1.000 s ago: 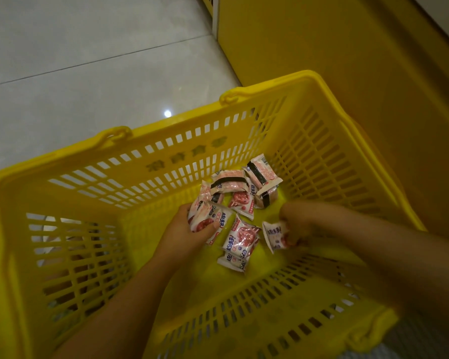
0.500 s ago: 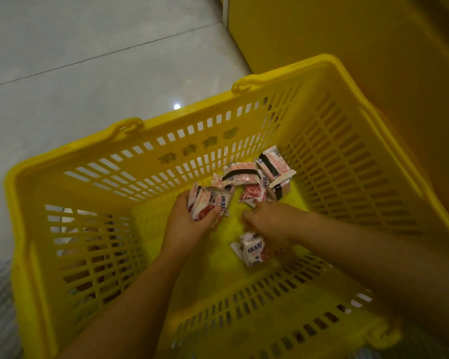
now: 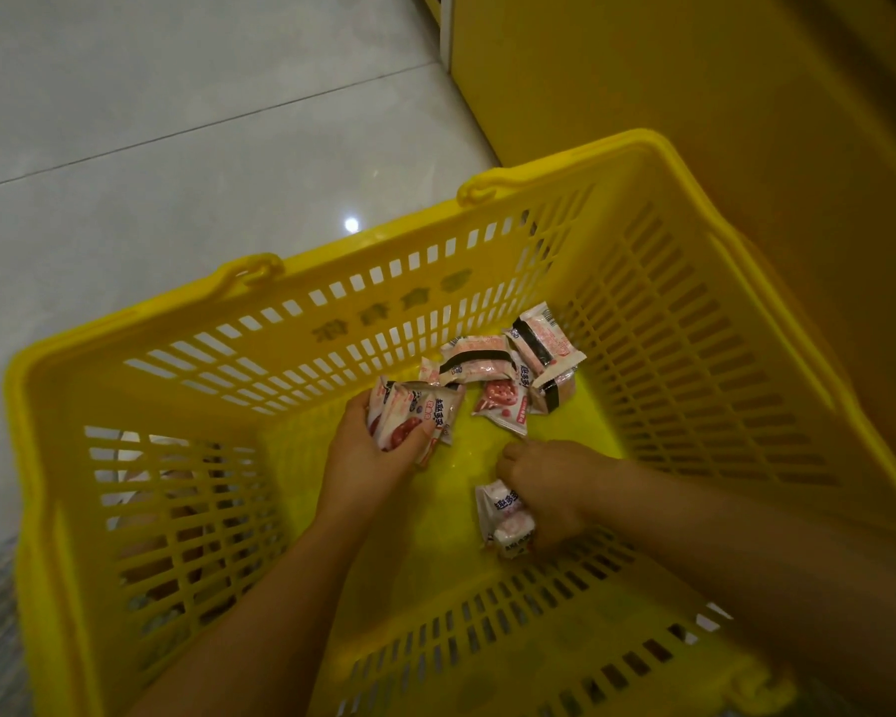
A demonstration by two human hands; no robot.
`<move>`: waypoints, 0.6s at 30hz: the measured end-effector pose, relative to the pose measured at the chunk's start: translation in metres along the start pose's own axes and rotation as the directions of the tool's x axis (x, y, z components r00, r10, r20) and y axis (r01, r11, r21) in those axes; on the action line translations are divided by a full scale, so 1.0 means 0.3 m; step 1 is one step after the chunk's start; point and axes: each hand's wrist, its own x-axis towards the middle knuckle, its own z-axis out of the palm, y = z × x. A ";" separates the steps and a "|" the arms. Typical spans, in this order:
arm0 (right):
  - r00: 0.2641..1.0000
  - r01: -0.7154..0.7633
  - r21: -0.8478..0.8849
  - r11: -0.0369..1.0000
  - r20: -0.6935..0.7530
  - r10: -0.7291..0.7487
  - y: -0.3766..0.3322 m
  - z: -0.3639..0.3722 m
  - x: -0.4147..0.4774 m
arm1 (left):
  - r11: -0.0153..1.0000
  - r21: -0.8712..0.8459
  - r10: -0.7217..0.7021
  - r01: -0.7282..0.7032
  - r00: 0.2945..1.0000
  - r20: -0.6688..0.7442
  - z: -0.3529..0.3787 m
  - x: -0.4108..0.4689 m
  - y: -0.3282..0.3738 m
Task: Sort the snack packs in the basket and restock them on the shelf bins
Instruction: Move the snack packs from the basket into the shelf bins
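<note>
In the basket (image 3: 177, 315), the left hand (image 3: 363, 447) clasps a bunch of packs (image 3: 415, 411) and the right hand (image 3: 549, 483) clutches one pack (image 3: 503, 520). I'd gather matching loose packs (image 3: 497, 395) by its far wall.

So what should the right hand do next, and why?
Probably the right hand, holding a pack, should reach forward for the loose red-printed pack just ahead; it resembles the bundle the left hand grips, unlike the black-banded packs.

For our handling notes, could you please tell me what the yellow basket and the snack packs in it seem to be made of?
The yellow basket looks like rigid moulded plastic with a slight sheen: slotted walls and moulded handle lugs. The snack packs look like thin glossy printed film, probably plastic: crinkled faces, flat sealed ends.
</note>
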 end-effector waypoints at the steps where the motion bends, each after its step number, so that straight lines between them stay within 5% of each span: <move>1: 1.000 -0.012 0.023 1.000 0.006 0.011 -0.004 0.004 0.000 | 1.000 0.001 0.000 0.000 1.000 -0.003 0.000 0.000 0.000; 7: 0.999 -0.023 0.064 0.998 -0.034 0.026 -0.013 0.001 0.009 | 0.999 0.032 0.001 -0.001 1.000 -0.009 -0.001 -0.003 0.002; 13: 0.903 -0.199 0.077 0.977 -0.372 0.213 0.030 -0.062 0.014 | 1.000 0.007 0.000 0.000 1.000 -0.023 0.003 0.002 0.007; 18: 0.928 -0.218 -0.020 0.976 -0.314 0.201 0.014 0.014 0.043 | 1.000 0.013 0.001 0.000 1.000 -0.020 0.002 -0.001 0.012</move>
